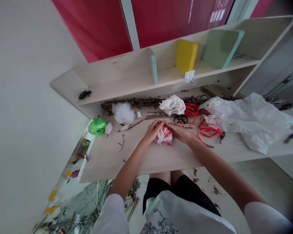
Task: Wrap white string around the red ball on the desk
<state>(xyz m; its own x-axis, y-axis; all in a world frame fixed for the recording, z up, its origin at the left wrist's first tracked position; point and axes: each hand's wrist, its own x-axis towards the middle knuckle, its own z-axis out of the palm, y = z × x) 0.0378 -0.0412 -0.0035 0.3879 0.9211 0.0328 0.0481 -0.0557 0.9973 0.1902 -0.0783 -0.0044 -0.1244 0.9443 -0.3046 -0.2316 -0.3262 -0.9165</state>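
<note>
A ball wound with red and white strands (164,136) lies on the pale wooden desk (117,159) in front of me. My left hand (152,131) cups its upper left side, and my right hand (180,132) presses on its upper right, with the fingertips of both hands meeting above it. Black-handled scissors (180,119) lie just beyond my right fingers. Loops of red cord (208,130) spread to the right of them. The part of the ball under my palms is hidden.
Beyond my hands lie a dried twig bundle (146,103), white cotton fluff (123,113), crumpled white paper (172,105) and a green plastic-string ball (97,126). A white plastic bag (249,120) covers the desk's right side. A shelf unit (117,78) stands behind.
</note>
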